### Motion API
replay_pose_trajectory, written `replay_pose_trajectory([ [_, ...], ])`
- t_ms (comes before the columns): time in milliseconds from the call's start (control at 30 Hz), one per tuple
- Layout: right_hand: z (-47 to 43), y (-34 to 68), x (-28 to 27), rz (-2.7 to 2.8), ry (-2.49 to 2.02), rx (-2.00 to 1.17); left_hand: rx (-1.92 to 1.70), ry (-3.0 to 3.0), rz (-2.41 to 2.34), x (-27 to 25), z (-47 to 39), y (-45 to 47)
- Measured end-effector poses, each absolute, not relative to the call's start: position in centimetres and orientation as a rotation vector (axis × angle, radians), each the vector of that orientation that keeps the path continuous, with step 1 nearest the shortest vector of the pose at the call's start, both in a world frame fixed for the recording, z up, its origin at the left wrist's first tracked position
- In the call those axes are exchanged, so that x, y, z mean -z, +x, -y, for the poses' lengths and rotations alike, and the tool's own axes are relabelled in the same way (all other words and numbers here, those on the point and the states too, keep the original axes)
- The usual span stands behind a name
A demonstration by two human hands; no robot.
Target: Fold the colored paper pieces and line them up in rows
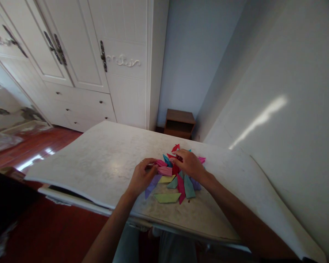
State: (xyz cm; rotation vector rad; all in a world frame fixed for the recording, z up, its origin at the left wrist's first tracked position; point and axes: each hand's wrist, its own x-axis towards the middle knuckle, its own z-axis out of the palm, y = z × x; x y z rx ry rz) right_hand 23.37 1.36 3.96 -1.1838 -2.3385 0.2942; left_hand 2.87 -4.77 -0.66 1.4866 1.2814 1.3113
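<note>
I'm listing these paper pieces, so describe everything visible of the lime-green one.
The lime-green piece looks like folded paper: a flat, long strip with slanted ends, its longer edge facing away. It lies crosswise on the table, near the front edge. Its right end is close to a magenta piece; contact is unclear.

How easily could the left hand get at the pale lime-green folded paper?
Probably yes: the pale lime-green folded paper lies uncovered near the left hand, with just a low purple piece and yellow piece between.
</note>
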Motion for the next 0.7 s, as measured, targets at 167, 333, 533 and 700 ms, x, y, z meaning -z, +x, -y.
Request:
replay_pose_trajectory([
  [167,-2.2,19.8,-4.2,2.409,-1.103,-0.320,-1.325,1.503,-1.285,0.4,4.9,2.8],
  [333,-1.1,18.9,-4.5,2.372,-1.034,-0.464,-1.361,1.599,-1.333,0.9,4.7,2.7],
  [533,3.9,22.6,-3.7,2.147,-1.113,-0.414,-1.372,1.732,-1.343,1.0,4.8,2.6],
  [700,9.3,27.7,-0.9,1.879,-1.343,-0.307,-1.375,1.734,-1.371,0.9,5.2,2.5],
])
